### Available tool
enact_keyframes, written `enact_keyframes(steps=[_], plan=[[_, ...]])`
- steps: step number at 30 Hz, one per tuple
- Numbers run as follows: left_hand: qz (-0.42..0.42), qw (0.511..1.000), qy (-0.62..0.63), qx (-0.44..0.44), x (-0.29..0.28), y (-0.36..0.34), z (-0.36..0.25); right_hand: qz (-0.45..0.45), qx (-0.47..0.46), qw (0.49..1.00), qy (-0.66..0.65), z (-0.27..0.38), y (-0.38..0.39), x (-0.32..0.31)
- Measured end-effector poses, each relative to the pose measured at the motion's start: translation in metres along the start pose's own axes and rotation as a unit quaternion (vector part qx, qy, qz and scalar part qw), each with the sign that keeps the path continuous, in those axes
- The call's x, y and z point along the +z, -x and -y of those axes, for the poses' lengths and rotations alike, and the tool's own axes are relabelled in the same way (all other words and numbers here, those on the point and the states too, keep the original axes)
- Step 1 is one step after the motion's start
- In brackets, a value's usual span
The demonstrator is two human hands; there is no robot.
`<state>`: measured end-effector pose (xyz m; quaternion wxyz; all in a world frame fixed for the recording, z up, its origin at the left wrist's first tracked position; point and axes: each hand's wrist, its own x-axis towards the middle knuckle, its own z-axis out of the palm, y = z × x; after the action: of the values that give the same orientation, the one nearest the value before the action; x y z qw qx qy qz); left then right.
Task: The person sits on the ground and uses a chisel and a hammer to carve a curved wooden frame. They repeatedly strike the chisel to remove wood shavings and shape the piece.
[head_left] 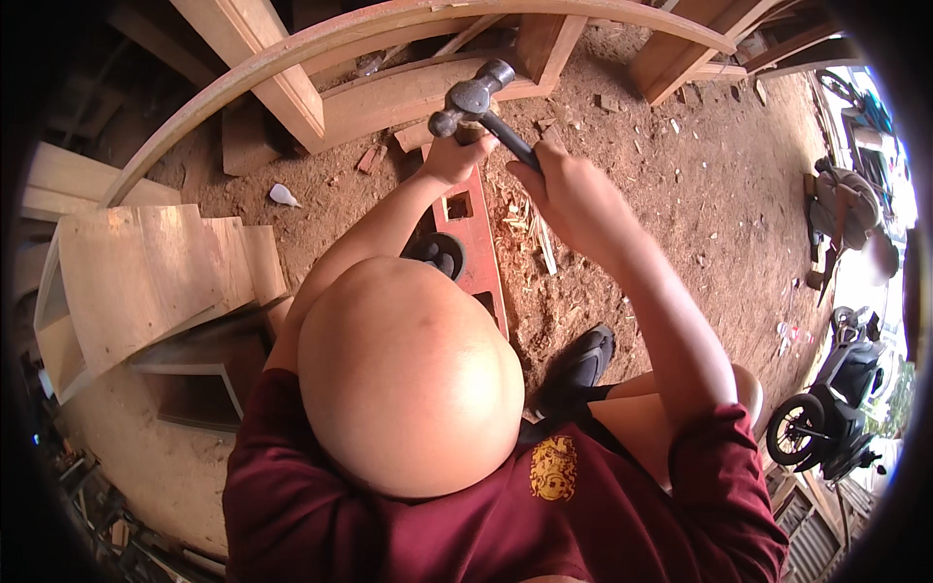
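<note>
My right hand (pixel 569 185) grips the dark handle of a ball-peen hammer (pixel 473 95), whose metal head is raised over my left hand. My left hand (pixel 457 158) is closed near the far end of a reddish timber (pixel 482 262). Whatever it holds is hidden behind the hammer head. Rectangular holes are cut into the timber, which lies lengthwise beside my bent knee (pixel 408 379). A dark round object (pixel 442 255), partly covered by the knee, sits on the timber. Wood chips (pixel 530 228) are scattered along its right side.
A curved wooden piece (pixel 360 29) and wooden frames (pixel 282 87) stand ahead. Stacked wooden panels (pixel 155 282) are at left. My shoe (pixel 580 360) rests on the dirt floor (pixel 700 194). At far right are another person (pixel 847 206) and a parked motorcycle (pixel 826 408).
</note>
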<state>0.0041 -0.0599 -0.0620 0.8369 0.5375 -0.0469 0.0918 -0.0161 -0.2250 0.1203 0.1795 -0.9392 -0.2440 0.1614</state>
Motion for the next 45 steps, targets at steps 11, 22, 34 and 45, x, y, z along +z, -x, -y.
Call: enact_keyframes(steps=[11, 22, 34, 45], plan=[[-0.042, 0.998, 0.039, 0.036, -0.032, -0.011, -0.006, -0.029, 0.14, 0.836, -0.529, -0.011, 0.019, -0.016], [-0.029, 0.999, 0.013, 0.0, -0.025, -0.009, -0.003, -0.053, 0.159, 0.849, -0.501, -0.01, 0.03, -0.039], [0.034, 0.999, -0.037, -0.015, -0.023, -0.011, 0.014, -0.223, -0.121, 0.904, -0.344, 0.025, 0.022, -0.07], [-0.027, 0.998, 0.05, -0.006, -0.031, -0.011, 0.005, 0.02, 0.156, 0.867, -0.473, -0.011, 0.011, 0.0]])
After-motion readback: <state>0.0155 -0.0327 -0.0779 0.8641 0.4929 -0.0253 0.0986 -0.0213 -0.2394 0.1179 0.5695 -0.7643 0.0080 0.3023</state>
